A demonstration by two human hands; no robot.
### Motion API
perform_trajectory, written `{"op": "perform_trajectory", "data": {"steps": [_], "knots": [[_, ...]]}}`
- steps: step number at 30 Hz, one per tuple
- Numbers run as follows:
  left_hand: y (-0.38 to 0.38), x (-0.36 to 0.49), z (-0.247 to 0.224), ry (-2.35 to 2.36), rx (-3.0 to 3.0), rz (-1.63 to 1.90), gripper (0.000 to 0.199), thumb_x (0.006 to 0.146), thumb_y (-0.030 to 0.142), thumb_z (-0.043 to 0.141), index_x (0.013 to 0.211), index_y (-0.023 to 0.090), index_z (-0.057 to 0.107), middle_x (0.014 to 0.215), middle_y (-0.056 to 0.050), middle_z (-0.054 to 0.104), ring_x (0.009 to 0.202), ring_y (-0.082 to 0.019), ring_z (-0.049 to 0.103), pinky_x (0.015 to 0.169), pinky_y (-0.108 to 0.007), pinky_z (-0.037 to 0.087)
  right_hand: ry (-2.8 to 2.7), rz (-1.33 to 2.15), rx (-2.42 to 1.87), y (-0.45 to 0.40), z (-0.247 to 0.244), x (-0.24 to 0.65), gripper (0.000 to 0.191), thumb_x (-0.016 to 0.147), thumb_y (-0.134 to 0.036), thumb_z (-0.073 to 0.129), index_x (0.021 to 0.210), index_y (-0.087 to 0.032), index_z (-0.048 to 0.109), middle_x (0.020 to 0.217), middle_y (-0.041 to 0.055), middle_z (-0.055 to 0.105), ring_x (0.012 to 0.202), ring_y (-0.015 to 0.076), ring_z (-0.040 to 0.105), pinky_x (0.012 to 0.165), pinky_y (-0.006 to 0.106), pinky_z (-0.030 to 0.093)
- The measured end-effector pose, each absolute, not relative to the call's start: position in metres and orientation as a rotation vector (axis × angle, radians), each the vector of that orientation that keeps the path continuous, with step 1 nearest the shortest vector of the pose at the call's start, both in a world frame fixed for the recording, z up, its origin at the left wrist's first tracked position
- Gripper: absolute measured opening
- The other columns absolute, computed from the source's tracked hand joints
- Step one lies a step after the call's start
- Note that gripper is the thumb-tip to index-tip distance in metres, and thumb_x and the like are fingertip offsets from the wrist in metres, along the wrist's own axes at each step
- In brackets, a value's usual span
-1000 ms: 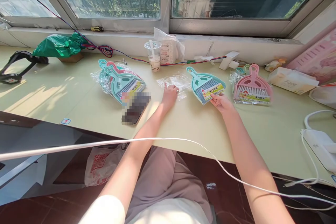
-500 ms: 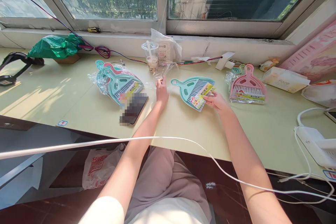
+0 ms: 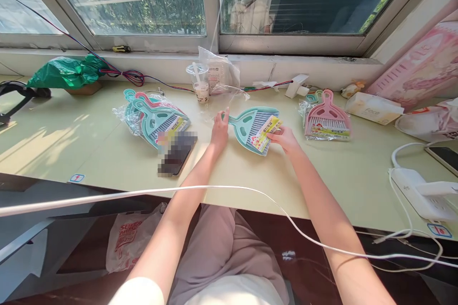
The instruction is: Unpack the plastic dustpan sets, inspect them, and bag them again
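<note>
A teal mini dustpan with its brush lies in front of me, its handle toward the left and a yellow printed card across the bristles. My left hand is closed at the end of the handle, thumb and fingers around it. At the bristle side, my right hand pinches the edge by the card. Crumpled clear plastic film rests just beyond my left hand. Left of it, a stack of wrapped teal and pink dustpan sets sits behind a dark phone, partly pixelated.
A pink dustpan set in wrapping lies to the right, near a tissue pack. A drink cup stands by the window. A white cable crosses before me, and a power strip sits at far right.
My left hand has gone from beside the clear film to the dustpan's handle. My right hand keeps its hold on the other edge. The view has shifted slightly.
</note>
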State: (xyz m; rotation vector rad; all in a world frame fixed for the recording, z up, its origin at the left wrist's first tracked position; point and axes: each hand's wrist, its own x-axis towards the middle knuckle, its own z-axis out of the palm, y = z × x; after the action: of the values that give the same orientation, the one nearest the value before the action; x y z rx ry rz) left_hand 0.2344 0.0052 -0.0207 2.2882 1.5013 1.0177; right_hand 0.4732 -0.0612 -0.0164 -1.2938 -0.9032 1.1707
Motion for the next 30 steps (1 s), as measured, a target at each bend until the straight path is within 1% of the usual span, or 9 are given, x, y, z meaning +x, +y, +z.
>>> {"op": "perform_trajectory", "data": {"steps": [2,4,6,8,11,14,18,23,30], "knots": [[0.005,0.234,-0.02,1.521,2.259,1.032,0.077,0.075,-0.006,0.034,0.148,0.019,0.035,0.14,-0.017,0.039,0.132,-0.027,0.038,0.106,-0.044,0.041,-0.881,1.099,-1.311,-0.06,-0.019,0.472,0.055,0.04,-0.027,0.092,0.087,-0.019,0.065,0.078,0.0046,0.074,0.08,0.028,0.072,0.075,0.047,0.061],[0.005,0.233,-0.02,1.513,2.221,1.069,0.079,0.074,-0.008,0.032,0.148,0.02,0.036,0.141,-0.015,0.039,0.133,-0.026,0.037,0.106,-0.044,0.042,-0.847,1.012,-1.314,-0.058,-0.022,0.471,0.055,0.042,-0.027,0.092,0.087,-0.02,0.063,0.077,0.003,0.073,0.082,0.027,0.071,0.076,0.046,0.061],[0.005,0.234,-0.02,1.46,2.17,1.132,0.082,0.073,-0.008,0.031,0.148,0.024,0.035,0.142,-0.011,0.041,0.135,-0.023,0.036,0.108,-0.042,0.041,-0.822,0.935,-1.31,-0.058,-0.024,0.471,0.054,0.044,-0.028,0.091,0.088,-0.021,0.061,0.078,0.0021,0.072,0.083,0.0258,0.071,0.077,0.045,0.061],[0.003,0.234,-0.02,1.377,2.118,1.207,0.083,0.075,-0.006,0.032,0.15,0.029,0.03,0.144,-0.008,0.042,0.138,-0.021,0.035,0.11,-0.041,0.039,-0.814,0.913,-1.312,-0.058,-0.024,0.47,0.053,0.045,-0.028,0.091,0.088,-0.022,0.061,0.077,0.0017,0.071,0.083,0.0249,0.071,0.077,0.044,0.062],[0.0,0.235,-0.017,1.294,2.042,1.302,0.082,0.08,-0.001,0.033,0.153,0.031,0.018,0.148,-0.007,0.041,0.14,-0.02,0.035,0.111,-0.04,0.037,-0.857,1.058,-1.325,-0.06,-0.02,0.471,0.054,0.043,-0.024,0.091,0.089,-0.02,0.064,0.076,0.0034,0.073,0.078,0.0251,0.072,0.075,0.045,0.062],[-0.002,0.234,-0.013,1.323,1.94,1.364,0.077,0.085,0.004,0.033,0.153,0.034,0.015,0.151,-0.005,0.037,0.14,-0.017,0.036,0.112,-0.037,0.035,-0.927,1.258,-1.294,-0.063,-0.014,0.471,0.051,0.044,-0.02,0.091,0.09,-0.018,0.067,0.08,0.0075,0.075,0.077,0.027,0.072,0.074,0.046,0.062],[-0.004,0.237,-0.01,1.218,1.887,1.349,0.067,0.089,0.011,0.036,0.151,0.032,0.021,0.149,-0.005,0.04,0.138,-0.016,0.038,0.115,-0.039,0.031,-0.866,1.253,-1.247,-0.062,-0.018,0.466,0.046,0.05,-0.018,0.089,0.09,-0.019,0.066,0.082,0.006,0.075,0.081,0.0264,0.073,0.08,0.047,0.062],[-0.011,0.245,-0.011,0.907,1.98,1.213,0.052,0.089,0.017,0.041,0.139,0.031,0.043,0.142,-0.004,0.048,0.137,-0.019,0.04,0.116,-0.042,0.03,-0.683,1.159,-1.197,-0.058,-0.035,0.451,0.038,0.059,-0.016,0.085,0.084,-0.021,0.058,0.082,0.0029,0.073,0.087,0.0242,0.072,0.087,0.047,0.06],[-0.022,0.241,-0.001,0.709,2.162,1.235,0.045,0.092,0.019,0.037,0.136,0.027,0.044,0.14,-0.009,0.048,0.135,-0.02,0.042,0.113,-0.043,0.035,-0.702,1.102,-1.187,-0.06,-0.03,0.449,0.041,0.056,-0.017,0.084,0.086,-0.022,0.058,0.084,0.0011,0.072,0.089,0.0227,0.071,0.089,0.048,0.059]]}}
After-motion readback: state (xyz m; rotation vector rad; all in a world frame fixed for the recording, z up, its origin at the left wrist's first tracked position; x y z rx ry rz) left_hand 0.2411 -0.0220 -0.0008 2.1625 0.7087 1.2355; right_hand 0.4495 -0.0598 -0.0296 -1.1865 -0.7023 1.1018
